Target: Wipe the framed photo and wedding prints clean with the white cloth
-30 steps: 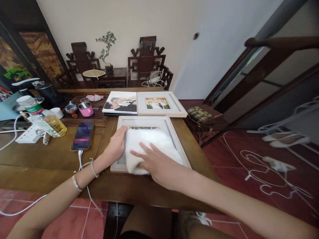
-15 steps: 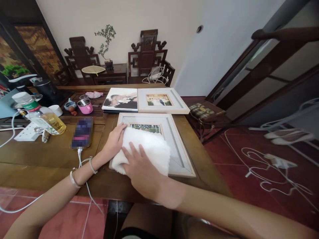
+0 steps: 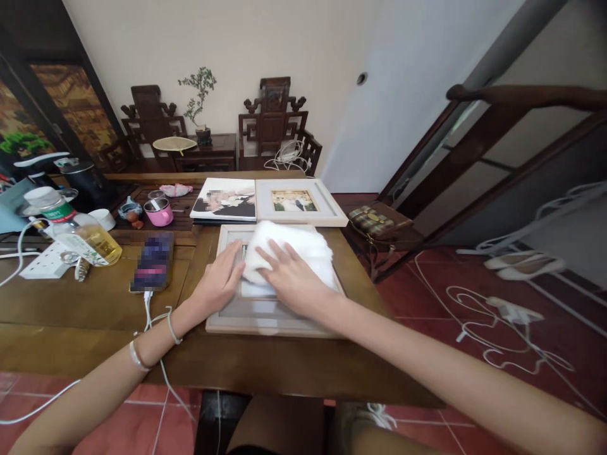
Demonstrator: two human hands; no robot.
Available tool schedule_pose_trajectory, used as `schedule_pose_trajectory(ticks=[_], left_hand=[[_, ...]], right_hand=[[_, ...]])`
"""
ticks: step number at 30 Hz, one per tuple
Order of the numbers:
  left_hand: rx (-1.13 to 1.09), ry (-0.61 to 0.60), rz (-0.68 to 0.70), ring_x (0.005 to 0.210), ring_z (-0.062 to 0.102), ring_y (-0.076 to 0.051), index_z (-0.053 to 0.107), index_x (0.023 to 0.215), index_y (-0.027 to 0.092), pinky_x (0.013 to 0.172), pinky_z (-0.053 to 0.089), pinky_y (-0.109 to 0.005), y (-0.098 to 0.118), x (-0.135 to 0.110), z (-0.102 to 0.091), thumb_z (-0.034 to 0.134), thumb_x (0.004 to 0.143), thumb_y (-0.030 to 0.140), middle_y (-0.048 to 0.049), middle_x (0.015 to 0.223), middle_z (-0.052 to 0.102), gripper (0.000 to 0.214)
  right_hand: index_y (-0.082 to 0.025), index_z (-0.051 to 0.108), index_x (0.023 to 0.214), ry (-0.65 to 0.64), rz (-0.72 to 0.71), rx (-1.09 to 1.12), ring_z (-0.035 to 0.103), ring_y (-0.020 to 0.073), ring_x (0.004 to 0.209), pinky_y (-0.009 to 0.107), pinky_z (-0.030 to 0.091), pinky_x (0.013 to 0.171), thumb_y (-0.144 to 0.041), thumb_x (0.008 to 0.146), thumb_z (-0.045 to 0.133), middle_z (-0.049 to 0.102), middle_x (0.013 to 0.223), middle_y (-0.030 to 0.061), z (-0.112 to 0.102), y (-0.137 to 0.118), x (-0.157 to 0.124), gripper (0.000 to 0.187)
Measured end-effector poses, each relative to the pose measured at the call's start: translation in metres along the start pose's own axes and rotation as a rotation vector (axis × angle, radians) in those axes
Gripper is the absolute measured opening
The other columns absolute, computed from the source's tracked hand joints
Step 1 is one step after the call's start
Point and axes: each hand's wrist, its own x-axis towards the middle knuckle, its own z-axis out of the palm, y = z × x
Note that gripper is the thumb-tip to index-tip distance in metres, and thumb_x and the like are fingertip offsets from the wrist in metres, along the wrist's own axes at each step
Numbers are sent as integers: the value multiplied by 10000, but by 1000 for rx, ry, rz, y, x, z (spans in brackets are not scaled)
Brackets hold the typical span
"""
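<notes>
A pale-framed picture [image 3: 227,323] lies flat on the wooden table in front of me, its photo mostly covered. A folded, fluffy white cloth [image 3: 310,243] rests on it, bunched under my right hand [image 3: 294,278], which holds it pressed against the frame with the fingers spread over its top. My left hand [image 3: 218,281] lies on the frame's left side, fingers stretched out and close together, beside the cloth. Just behind stand two more pictures, lying flat: a framed photo [image 3: 296,201] and an unframed photo panel [image 3: 222,199].
To the left are a phone [image 3: 152,262] on a charging cable, a pink cup [image 3: 159,213], a tilted bottle [image 3: 92,237] and a white power strip [image 3: 45,260]. Beyond the table's right edge, a plaid bag [image 3: 372,221] sits on a dark chair.
My right hand and the cloth have moved up and right across the frame, baring its lower part. My left hand remains on the left side. The camera view has shifted slightly.
</notes>
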Motion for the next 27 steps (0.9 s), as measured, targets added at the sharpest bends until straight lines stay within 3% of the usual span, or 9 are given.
schedule_pose_trajectory(ticks=[3,6,12,17,19,22,25,27], left_hand=[[-30,16,30,1429,220,-233,249,1470,157,1169,201,-447,-1,0,-1,257,989,415,-115,1541,258,546],[-46,32,47,1438,193,-220,246,1472,180,1173,186,-443,-4,1,0,241,989,432,-100,1549,244,544],[-78,121,47,1422,245,-199,345,1428,162,1174,208,-421,-5,2,0,196,990,436,-100,1523,307,538],[-42,74,5,1399,304,-215,355,1418,118,1168,232,-424,-3,2,-3,254,984,408,-133,1493,358,532],[-1,34,-4,1399,304,-227,358,1415,101,1158,252,-440,-3,2,-2,273,983,387,-144,1495,350,525],[83,-40,17,1387,328,-245,454,1352,121,1135,291,-464,-4,2,-1,302,981,347,-135,1469,398,461],[151,-76,53,1367,364,-255,528,1282,150,1122,316,-458,-3,2,0,367,962,316,-130,1430,457,395],[172,-69,54,1363,371,-258,507,1305,142,1119,323,-454,-3,2,1,378,955,292,-140,1427,457,402]], right_hand=[[-138,640,1188,27,-54,-63,221,402,1383,608,215,1086,-74,879,427,318,1514,131,10,6,34,381],[-132,620,1211,5,-125,-46,243,397,1377,615,233,1072,-90,860,480,333,1505,152,17,-2,46,380],[-131,693,1061,-48,-306,81,271,396,1367,612,233,1074,-83,796,538,398,1467,161,5,-23,14,311],[-189,677,1072,-151,-402,365,311,278,1372,492,284,1091,23,729,467,512,1396,70,-19,-18,-21,455],[-202,683,1052,-194,-379,475,406,227,1319,392,361,1046,63,678,411,627,1259,49,-29,-6,-31,533],[-188,681,1044,-194,-239,551,608,203,1055,296,475,865,59,649,388,715,993,44,-42,22,-38,550],[-148,621,1154,3,1,435,642,220,882,333,491,795,43,677,378,706,940,76,-49,49,-29,568],[-130,560,1243,182,125,293,622,261,978,392,476,839,48,710,369,675,1073,124,-49,60,-13,593]])
